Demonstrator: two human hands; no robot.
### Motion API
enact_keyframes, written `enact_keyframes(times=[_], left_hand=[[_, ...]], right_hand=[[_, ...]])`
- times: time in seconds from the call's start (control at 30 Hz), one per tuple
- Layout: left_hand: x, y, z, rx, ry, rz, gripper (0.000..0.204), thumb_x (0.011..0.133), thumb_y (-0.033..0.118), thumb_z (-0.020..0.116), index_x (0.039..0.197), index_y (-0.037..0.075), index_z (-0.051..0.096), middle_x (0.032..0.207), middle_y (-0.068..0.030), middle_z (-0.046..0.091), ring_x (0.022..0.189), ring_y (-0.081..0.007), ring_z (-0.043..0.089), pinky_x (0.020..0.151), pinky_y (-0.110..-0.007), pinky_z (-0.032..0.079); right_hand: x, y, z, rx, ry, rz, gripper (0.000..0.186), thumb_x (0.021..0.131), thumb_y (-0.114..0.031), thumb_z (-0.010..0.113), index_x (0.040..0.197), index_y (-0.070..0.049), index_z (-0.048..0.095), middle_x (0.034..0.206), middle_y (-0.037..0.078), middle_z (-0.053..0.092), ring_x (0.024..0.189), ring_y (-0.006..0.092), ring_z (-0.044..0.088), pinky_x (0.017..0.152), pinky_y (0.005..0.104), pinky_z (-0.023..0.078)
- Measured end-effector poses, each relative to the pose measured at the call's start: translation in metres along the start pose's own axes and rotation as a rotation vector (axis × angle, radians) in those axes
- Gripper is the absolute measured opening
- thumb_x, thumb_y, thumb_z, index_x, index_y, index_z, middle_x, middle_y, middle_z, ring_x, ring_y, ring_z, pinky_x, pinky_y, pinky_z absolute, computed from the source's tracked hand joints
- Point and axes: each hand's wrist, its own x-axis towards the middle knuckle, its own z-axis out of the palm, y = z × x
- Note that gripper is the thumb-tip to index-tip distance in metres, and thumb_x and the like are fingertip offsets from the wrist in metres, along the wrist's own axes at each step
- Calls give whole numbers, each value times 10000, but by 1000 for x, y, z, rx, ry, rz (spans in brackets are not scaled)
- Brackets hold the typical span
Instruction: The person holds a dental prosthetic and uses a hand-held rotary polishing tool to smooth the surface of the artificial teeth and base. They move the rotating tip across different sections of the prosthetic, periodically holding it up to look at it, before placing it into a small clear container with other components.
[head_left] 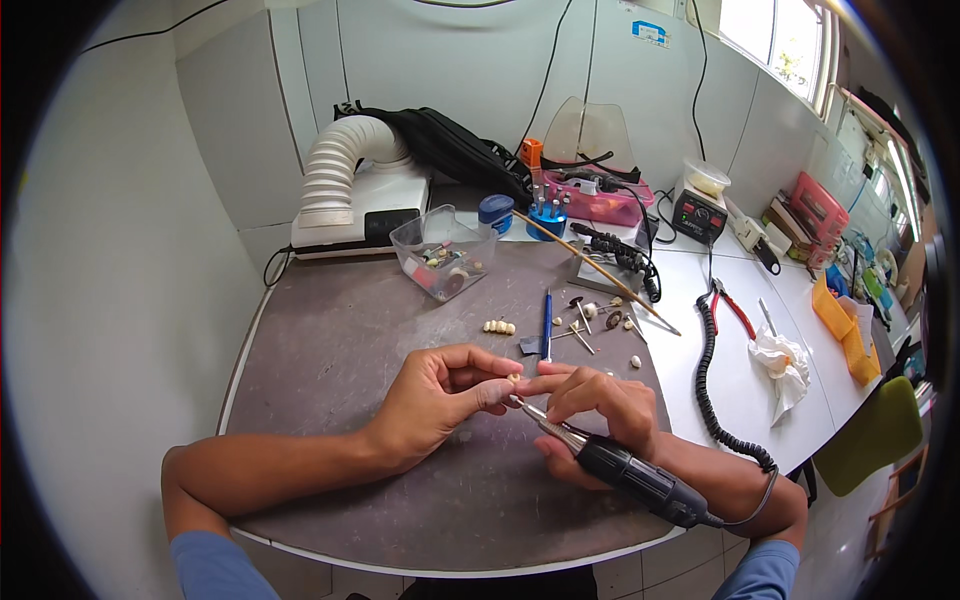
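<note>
Between the thumb and fingers of my left hand (440,395), a small cream tooth-shaped crown (514,378) is pinched. My right hand (615,410) is closed around a black and silver rotary handpiece (640,478), its tip angled up and left, close to the crown; whether it touches I cannot tell. The right fingers steady near the left fingertips. Just beyond my hands lie a short row of joined cream teeth (499,328), a blue pen-like tool (547,322) and a dark flat square (530,346). Several shanked grinding discs and bits (614,320) are scattered to the right, near a loose tooth piece (635,362).
A clear bin (472,280) of grinding bits stands at the back, beside a blue bur stand (547,226). A white extractor (350,230) with a ribbed hose sits back left. On the right are a control box (699,214), coiled cord (708,385), red-handled pliers (737,315) and crumpled tissue (782,362).
</note>
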Motion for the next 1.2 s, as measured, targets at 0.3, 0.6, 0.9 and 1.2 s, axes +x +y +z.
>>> enact_keyframes(times=[0.3, 0.6, 0.9, 1.2], left_hand=[[1, -3, -2, -29, 6, -2, 191, 930, 44, 656, 1105, -31, 647, 1017, -111, 696, 915, -145, 684, 819, -278, 579], [0, 1, 1, 3, -26, 11, 196, 952, 80, 636, 1122, -17, 647, 1002, -96, 702, 899, -133, 680, 809, -270, 569], [0, 1, -1, 8, -74, -7, 205, 956, 92, 638, 1135, -7, 639, 1002, -90, 707, 919, -129, 674, 805, -259, 544], [1, 1, -2, 7, -85, -27, 207, 947, 96, 653, 1127, -6, 643, 986, -82, 708, 892, -112, 661, 803, -254, 535]], right_hand=[[-2, 5, -1, 4, 25, 46, 229, 752, -59, 755, 906, -22, 589, 858, 108, 691, 978, 291, 720, 958, 474, 544], [0, 4, -1, 13, 77, 69, 254, 736, -52, 766, 909, -21, 583, 879, 148, 701, 930, 281, 728, 936, 452, 554], [-3, 5, -1, 2, 82, 154, 264, 725, -48, 779, 913, -24, 595, 876, 150, 695, 901, 275, 733, 771, 367, 571], [-4, 7, -3, -1, 33, 150, 268, 725, -61, 786, 910, -22, 596, 872, 142, 692, 893, 279, 734, 776, 354, 577]])
